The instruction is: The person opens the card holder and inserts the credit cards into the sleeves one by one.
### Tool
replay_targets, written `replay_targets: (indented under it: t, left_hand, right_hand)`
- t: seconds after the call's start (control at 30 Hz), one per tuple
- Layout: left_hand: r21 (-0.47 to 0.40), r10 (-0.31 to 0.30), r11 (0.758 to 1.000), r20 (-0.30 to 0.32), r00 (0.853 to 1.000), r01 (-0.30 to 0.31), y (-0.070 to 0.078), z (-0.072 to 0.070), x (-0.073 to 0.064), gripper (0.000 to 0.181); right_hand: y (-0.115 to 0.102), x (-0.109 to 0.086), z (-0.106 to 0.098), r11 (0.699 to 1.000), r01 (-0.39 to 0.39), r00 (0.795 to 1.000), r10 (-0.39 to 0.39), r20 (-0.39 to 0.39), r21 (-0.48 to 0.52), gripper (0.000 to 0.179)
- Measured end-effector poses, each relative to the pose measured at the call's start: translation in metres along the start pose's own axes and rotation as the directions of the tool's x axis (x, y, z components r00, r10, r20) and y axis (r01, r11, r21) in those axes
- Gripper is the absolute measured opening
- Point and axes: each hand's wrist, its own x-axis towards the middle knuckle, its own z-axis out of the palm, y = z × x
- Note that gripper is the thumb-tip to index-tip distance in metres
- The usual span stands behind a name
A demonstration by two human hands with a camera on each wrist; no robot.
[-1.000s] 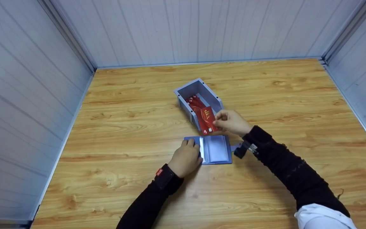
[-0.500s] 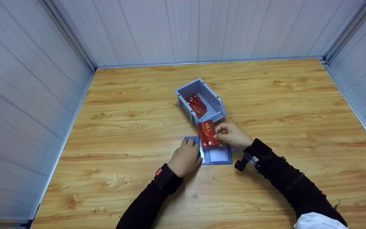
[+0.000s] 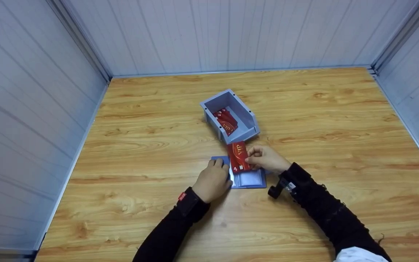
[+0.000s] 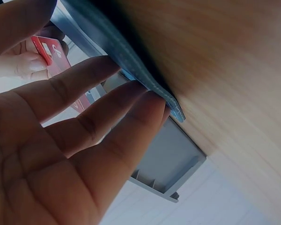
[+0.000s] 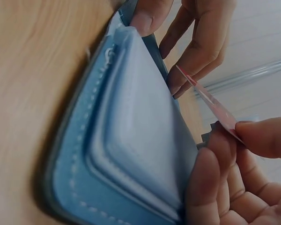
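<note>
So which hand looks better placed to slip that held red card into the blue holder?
Probably the right hand: it pinches the red card near the open blue holder, while the left hand rests on the holder's left side.

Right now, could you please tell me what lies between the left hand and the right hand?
In the head view, the red card and clear sleeves of the blue holder lie between left hand and right hand.

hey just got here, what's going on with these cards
A person's right hand pinches a red VIP card over an open blue card holder on the table. Their left hand touches the holder's left cover. That card is not in a sleeve; more red cards lie in the grey bin.
</note>
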Motion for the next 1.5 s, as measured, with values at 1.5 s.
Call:
replay_targets:
  t: [1.5]
  left_hand:
    - [-0.827,-0.274,0.530,0.044,0.961,0.189,-0.012,-0.008,0.039,0.019]
  right_hand:
    - [0.005,-0.004,0.000,0.997,0.028,0.999,-0.030,0.030,0.078,0.010]
